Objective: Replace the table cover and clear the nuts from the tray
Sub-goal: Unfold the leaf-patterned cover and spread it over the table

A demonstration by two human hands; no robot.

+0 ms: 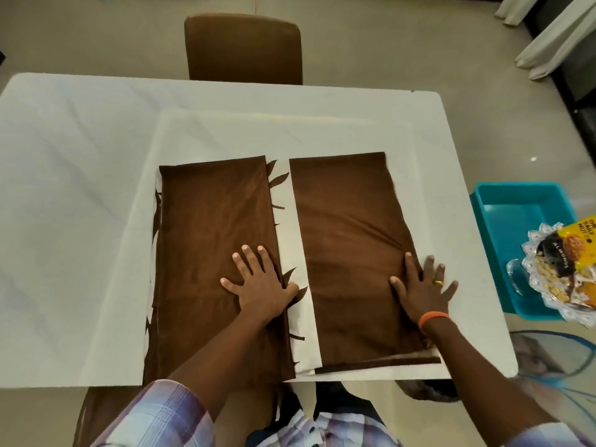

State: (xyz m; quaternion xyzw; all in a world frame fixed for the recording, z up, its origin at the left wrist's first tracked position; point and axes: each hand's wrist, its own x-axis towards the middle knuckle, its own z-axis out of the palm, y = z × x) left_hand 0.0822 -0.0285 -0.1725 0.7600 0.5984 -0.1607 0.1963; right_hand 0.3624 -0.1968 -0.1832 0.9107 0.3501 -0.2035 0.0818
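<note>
A folded table cover [348,240], white with two brown panels and brown leaf shapes, lies on the table's near half. My left hand [259,287] rests flat on the left brown panel, fingers spread. On the right panel's right edge my right hand [424,287] presses flat, a ring and an orange wristband on it. A white cloth [80,195] covers the table underneath. At the far right a clear cut-glass tray [548,291] holds nut packets [572,243], one labelled almonds.
A teal plastic bin [516,214] stands to the right of the table, under the glass tray. A brown chair [243,48] faces me at the far side. Curtains [548,37] hang at the top right. A blue-rimmed object [558,356] sits low on the right.
</note>
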